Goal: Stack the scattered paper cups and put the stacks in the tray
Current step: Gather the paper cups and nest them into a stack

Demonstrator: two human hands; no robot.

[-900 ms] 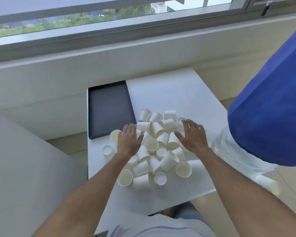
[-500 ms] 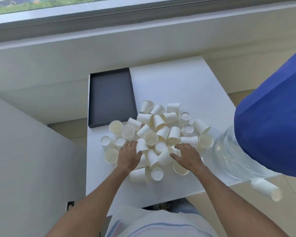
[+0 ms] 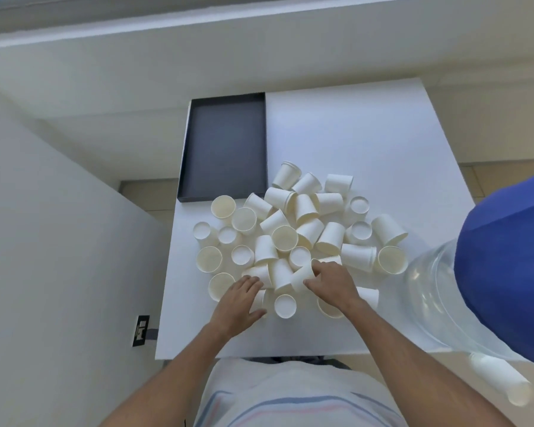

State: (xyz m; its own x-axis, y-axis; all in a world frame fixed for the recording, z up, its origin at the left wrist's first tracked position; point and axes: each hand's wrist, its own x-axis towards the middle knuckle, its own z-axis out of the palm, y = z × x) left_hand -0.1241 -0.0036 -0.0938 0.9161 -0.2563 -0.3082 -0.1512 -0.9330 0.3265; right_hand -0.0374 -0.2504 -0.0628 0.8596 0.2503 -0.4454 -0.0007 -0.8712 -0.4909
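Head view, looking down on a white desk (image 3: pixel 367 134). A pile of white paper cups (image 3: pixel 296 238) covers the middle of the desk: some stand upright, some are upturned, many lie on their sides across one another. A dark, shallow rectangular tray (image 3: pixel 224 149) lies at the far left of the desk, its near edge just beside the pile; no cup is in it.

Both hands are at the near edge of the pile. The left hand (image 3: pixel 238 300) lies palm down, fingers (image 3: pixel 252 283) straight and slightly apart, resting on a cup on its side; its thumb points right. The right hand (image 3: pixel 332 283) has its fingers (image 3: pixel 316 268) curled on a tilted cup (image 3: pixel 302 275); how firmly it is gripped cannot be told.

At the right, a clear plastic container (image 3: pixel 429 303) overlaps the desk edge beneath a large blue shape (image 3: pixel 506 272). A lone paper cup (image 3: pixel 500 380) shows below it, off the desk.
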